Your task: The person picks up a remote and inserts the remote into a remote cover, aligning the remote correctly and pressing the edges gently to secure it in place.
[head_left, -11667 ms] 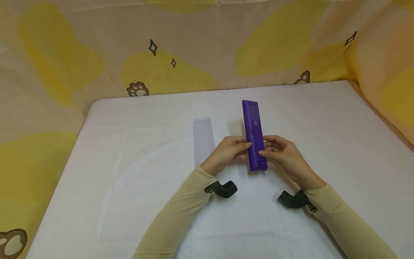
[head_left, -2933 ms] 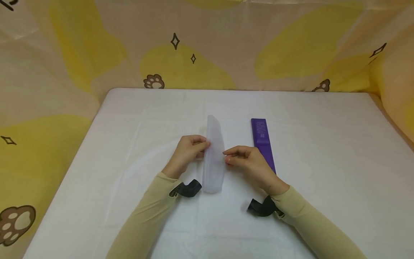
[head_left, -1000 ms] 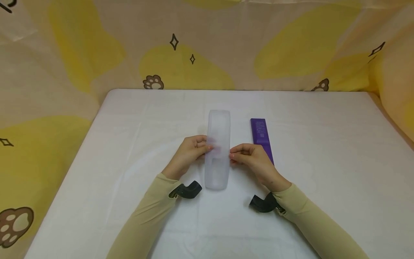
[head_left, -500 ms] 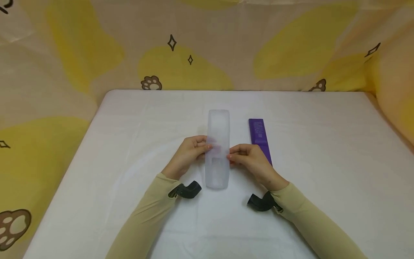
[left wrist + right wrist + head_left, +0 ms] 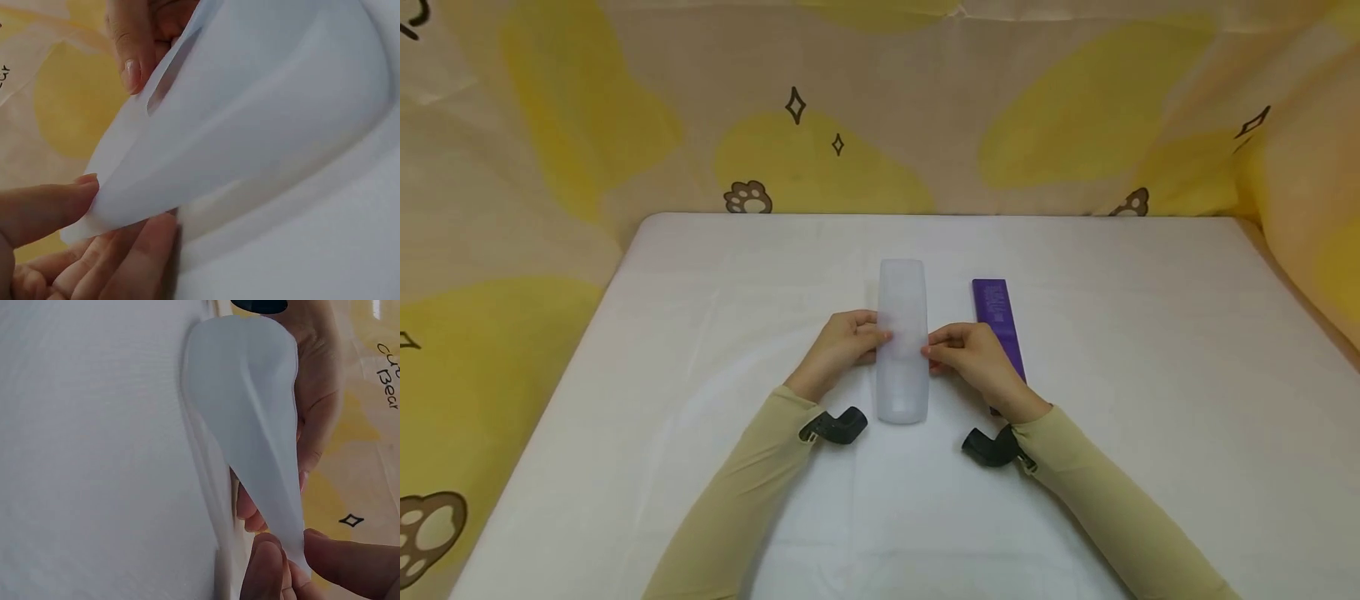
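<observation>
A long, translucent white remote control cover [image 5: 902,383] is held upright between the hands, just over the table. My left hand [image 5: 835,354] pinches its left edge, thumb in front and fingers behind. On the other edge, a little lower, my right hand [image 5: 988,367] pinches it between thumb and fingers. The left wrist view shows the soft cover [image 5: 269,106] bent, with a slot-like opening along one side. In the right wrist view the cover [image 5: 244,381] tapers towards the pinching fingers. A purple remote control [image 5: 997,312] lies back up on the table, its lower part behind my right hand.
A white cloth covers the table [image 5: 760,267]. Behind and beside it hangs a yellow and cream patterned curtain [image 5: 895,92]. Each wrist carries a black camera mount [image 5: 842,425], and the right one sits close to the remote's lower end.
Long before, both hands held the purple remote and the cover lay on the table. Later the remote lay at the right and the hands held the cover, which has since turned to face me.
</observation>
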The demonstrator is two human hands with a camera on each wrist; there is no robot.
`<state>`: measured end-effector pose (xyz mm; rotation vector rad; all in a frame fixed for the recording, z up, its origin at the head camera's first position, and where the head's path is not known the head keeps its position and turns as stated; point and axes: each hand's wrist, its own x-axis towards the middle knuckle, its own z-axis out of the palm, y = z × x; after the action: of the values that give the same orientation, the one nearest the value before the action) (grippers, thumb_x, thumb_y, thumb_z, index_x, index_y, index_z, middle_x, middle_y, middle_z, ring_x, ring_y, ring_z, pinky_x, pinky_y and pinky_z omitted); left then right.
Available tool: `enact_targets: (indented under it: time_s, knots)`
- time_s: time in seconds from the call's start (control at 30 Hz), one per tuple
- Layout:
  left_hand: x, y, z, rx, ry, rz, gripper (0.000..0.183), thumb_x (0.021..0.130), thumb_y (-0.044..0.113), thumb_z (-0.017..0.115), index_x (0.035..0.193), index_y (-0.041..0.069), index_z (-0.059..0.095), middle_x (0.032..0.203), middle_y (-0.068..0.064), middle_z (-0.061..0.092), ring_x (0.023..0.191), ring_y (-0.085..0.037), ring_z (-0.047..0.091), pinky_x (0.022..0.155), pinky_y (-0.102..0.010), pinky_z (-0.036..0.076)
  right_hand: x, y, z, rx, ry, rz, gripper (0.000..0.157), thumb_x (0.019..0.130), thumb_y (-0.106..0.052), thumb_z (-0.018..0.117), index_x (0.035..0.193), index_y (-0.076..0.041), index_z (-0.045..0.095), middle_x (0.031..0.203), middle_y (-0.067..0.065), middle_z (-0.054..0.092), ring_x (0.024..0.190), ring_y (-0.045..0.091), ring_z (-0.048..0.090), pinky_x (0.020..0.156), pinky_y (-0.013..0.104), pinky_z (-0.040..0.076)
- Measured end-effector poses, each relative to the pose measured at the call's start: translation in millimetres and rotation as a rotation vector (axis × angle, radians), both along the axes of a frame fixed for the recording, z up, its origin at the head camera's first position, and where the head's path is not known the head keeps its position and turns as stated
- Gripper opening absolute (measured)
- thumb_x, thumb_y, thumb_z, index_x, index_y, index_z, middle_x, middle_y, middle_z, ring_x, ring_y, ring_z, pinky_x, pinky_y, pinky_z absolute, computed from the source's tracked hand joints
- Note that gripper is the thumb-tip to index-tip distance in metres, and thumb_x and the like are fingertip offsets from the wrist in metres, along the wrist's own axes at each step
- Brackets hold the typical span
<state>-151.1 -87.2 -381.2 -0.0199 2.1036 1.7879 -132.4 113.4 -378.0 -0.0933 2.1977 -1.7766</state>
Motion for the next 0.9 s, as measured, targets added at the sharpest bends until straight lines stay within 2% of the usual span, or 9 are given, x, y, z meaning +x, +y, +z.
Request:
enact_targets:
  time_s: [0.1, 0.27, 0.47, 0.53, 0.67, 0.9]
  knots:
    - [0.0, -2, -2.2, -0.055, 0.030, -0.021, 0.040, 0.090, 0.006, 0.062, 0.124, -0.011, 0.050, 0.112, -0.024, 0.064, 0.100, -0.025, 0.063, 0.083, -0.033, 0.053, -1.8, -1, -2.7, 0.021, 0.014, 0.009, 0.020, 0.087, 0.004, 0.060, 0.102, 0.016, 0.060, 0.092, 0.020, 0.067, 0.068, 0.012, 0.062, 0.068, 0.027, 0.056]
    - [1.2, -5, -3.2, -0.178, 0.059, -0.046, 0.046, 0.087, 0.012, 0.066, 0.125, -0.009, 0.050, 0.105, -0.021, 0.067, 0.084, -0.020, 0.066, 0.074, -0.030, 0.055, -1.7, -2, -4.2, 0.041, 0.020, 0.014, 0.020, 0.087, 0.003, 0.061, 0.103, 0.016, 0.060, 0.091, 0.020, 0.067, 0.067, 0.012, 0.062, 0.067, 0.027, 0.056]
    - [3.8, -6, 1.0, -0.337, 0.094, -0.043, 0.036, 0.085, 0.020, 0.070, 0.109, -0.005, 0.060, 0.092, -0.013, 0.071, 0.071, -0.016, 0.067, 0.067, -0.026, 0.054, 0.3, -1, -4.1, 0.049, 0.015, 0.014, 0.020, 0.087, 0.005, 0.060, 0.104, 0.016, 0.059, 0.090, 0.020, 0.067, 0.066, 0.012, 0.062, 0.067, 0.027, 0.056]
    - [4.3, -6, 2.2, -0.342, 0.093, -0.023, 0.033, 0.084, 0.019, 0.071, 0.105, -0.004, 0.060, 0.089, -0.013, 0.071, 0.070, -0.016, 0.067, 0.067, -0.026, 0.054, 0.7, -1, -3.8, 0.050, 0.017, 0.013, 0.020, 0.087, 0.005, 0.060, 0.104, 0.016, 0.059, 0.091, 0.021, 0.067, 0.066, 0.012, 0.062, 0.067, 0.027, 0.056]
    - [4.9, -9, 2.6, -0.292, 0.086, 0.015, 0.028, 0.083, 0.015, 0.072, 0.101, -0.004, 0.061, 0.084, -0.013, 0.070, 0.069, -0.016, 0.066, 0.068, -0.026, 0.055, 0.5, -2, -3.6, 0.045, 0.017, 0.011, 0.021, 0.087, 0.005, 0.060, 0.104, 0.017, 0.059, 0.091, 0.022, 0.067, 0.066, 0.011, 0.062, 0.066, 0.026, 0.056]
    - [5.7, -14, 2.9, -0.280, 0.103, 0.002, 0.022, 0.082, 0.014, 0.073, 0.093, -0.003, 0.063, 0.075, -0.009, 0.069, 0.065, -0.013, 0.064, 0.065, -0.025, 0.055, -1.2, 0, -6.0, 0.038, 0.012, 0.015, 0.024, 0.086, 0.004, 0.062, 0.106, 0.017, 0.059, 0.092, 0.021, 0.067, 0.065, 0.011, 0.062, 0.067, 0.027, 0.056]
